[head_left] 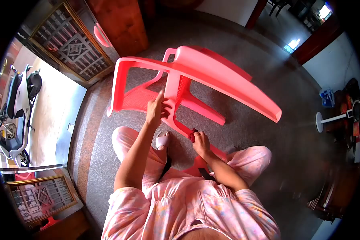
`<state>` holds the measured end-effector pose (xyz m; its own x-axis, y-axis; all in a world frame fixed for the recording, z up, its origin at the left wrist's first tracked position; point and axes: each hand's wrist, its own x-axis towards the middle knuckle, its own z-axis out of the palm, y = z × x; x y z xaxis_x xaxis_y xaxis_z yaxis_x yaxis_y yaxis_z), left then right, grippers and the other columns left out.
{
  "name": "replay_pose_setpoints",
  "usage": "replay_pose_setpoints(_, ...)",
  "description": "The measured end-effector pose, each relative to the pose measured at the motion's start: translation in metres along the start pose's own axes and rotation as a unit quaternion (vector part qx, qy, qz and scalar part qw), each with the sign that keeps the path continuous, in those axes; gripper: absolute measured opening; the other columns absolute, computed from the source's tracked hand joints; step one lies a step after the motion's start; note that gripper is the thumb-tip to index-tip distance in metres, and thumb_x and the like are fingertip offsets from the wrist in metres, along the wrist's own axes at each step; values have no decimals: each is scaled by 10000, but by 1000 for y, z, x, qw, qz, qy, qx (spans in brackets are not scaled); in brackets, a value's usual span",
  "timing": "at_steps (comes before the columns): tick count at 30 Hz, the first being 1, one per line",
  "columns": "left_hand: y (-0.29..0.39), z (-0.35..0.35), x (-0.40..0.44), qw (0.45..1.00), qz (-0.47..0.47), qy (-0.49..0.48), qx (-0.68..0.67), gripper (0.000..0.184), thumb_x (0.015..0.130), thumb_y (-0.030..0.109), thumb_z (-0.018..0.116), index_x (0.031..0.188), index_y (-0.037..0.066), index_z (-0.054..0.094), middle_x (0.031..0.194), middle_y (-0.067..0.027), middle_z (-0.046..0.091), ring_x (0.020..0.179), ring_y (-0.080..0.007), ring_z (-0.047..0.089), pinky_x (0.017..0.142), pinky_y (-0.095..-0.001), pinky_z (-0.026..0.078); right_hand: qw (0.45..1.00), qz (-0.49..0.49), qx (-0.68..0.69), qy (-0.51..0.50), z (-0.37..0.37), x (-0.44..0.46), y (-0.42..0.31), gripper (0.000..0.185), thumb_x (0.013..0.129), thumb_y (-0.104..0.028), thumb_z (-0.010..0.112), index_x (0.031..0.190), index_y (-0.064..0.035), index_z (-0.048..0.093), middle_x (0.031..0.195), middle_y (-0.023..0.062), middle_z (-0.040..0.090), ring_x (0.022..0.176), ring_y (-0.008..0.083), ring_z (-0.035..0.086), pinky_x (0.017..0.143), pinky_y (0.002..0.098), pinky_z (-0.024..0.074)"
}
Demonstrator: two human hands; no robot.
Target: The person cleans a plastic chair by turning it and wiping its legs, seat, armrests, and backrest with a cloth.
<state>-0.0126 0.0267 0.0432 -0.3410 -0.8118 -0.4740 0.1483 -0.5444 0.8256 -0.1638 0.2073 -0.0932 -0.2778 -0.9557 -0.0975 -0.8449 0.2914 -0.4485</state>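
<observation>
In front of me a pink plastic chair is tipped over, its legs and frame slanting across the view. My left hand grips the chair's frame near the middle, with one finger stretched along it and the others curled. My right hand is closed around a small dark red bunched thing, which looks like a cloth, against a lower part of the chair. Most of this cloth is hidden by the fingers. Below the right hand, more pink plastic shows between my knees.
An open doorway on the left shows a parked scooter outside. One metal-grille door stands at the upper left, another at the lower left. A white stand and a blue packet are at the right.
</observation>
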Motion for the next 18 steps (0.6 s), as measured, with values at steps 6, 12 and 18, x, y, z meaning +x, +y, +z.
replay_pose_setpoints(6, -46, -64, -3, 987, -35, 151, 34, 202, 782, 130, 490, 848, -43, 572, 608, -102, 556, 468, -178, 543, 353, -283, 419, 998, 10, 60, 35, -18, 6, -2, 123, 689, -42, 560, 810, -55, 578, 855, 192, 564, 822, 378, 558, 706, 439, 460)
replay_pose_setpoints(12, -64, -75, 29, 963, 62, 193, 176, 214, 732, 104, 516, 860, -18, 636, 711, -102, 624, 558, -219, 598, 484, -321, 508, 996, 0, 50, 76, -30, 25, 6, 147, 667, -41, 573, 808, -55, 609, 822, 184, 583, 785, 382, 564, 692, 446, 463)
replay_pose_setpoints(18, -54, -44, 49, 808, 307, 84, 496, 524, 668, 37, 546, 1185, 33, 462, 1218, -194, 447, 1141, -355, 411, 959, -390, 365, 996, 15, 24, 83, -62, 53, 10, 102, 661, -57, 540, 742, -48, 602, 757, 202, 587, 756, 386, 564, 676, 449, 454)
